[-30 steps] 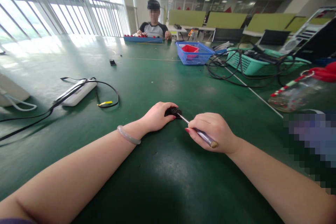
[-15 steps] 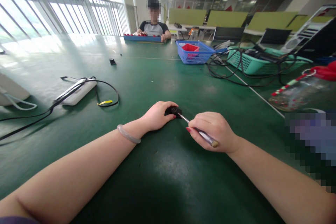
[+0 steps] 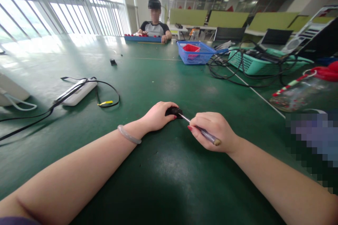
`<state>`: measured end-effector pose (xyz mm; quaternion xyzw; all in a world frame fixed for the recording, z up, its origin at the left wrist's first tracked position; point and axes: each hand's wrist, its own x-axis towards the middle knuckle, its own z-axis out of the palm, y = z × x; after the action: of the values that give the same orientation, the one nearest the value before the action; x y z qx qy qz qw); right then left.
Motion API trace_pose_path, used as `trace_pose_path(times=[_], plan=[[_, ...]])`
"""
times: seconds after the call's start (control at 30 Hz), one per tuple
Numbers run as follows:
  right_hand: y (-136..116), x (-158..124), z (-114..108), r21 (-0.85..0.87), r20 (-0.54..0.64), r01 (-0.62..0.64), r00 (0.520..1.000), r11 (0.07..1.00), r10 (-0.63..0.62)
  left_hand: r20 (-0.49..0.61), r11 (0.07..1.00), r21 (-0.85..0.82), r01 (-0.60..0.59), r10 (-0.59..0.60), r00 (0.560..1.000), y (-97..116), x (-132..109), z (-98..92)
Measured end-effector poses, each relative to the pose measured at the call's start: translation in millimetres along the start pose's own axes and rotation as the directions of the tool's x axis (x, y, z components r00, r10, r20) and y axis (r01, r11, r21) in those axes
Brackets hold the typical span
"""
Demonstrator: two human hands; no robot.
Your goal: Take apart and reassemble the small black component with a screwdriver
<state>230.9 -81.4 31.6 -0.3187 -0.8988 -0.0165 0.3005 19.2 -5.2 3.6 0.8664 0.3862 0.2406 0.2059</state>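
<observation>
The left hand (image 3: 158,116) grips a small black part (image 3: 177,111) between thumb and fingers, pinning it against the green worktop (image 3: 169,175) in front of the person. The right hand (image 3: 211,130) is closed around the handle of a slim metal tool (image 3: 210,137) — its shaft slants away to the left and the tip meets the black part's right side, though the exact contact is too small to make out. A pale bangle (image 3: 129,135) circles the left wrist. Left of the hands lies a white device (image 3: 80,93) with a black cable (image 3: 117,93) across it; farther off stands a blue basket (image 3: 195,59) holding a red container (image 3: 191,47), with a teal basket (image 3: 245,64) to its right.
</observation>
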Motion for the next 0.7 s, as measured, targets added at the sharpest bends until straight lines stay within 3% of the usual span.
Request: trace_pose_path(times=[0.5,0.7], plan=[[8.0,-3.0,1.9,0.003,-0.053,-0.021,0.998,1.000,0.021,0.005,1.000,0.015,0.003,-0.003,1.000,-0.6,0.3,0.1],[7.8,-1.3,1.7,0.102,-0.109,-0.085,0.989,0.991,0.096,-0.002,0.999,0.004,-0.039,0.039,0.999,-0.5,0.5,0.0]])
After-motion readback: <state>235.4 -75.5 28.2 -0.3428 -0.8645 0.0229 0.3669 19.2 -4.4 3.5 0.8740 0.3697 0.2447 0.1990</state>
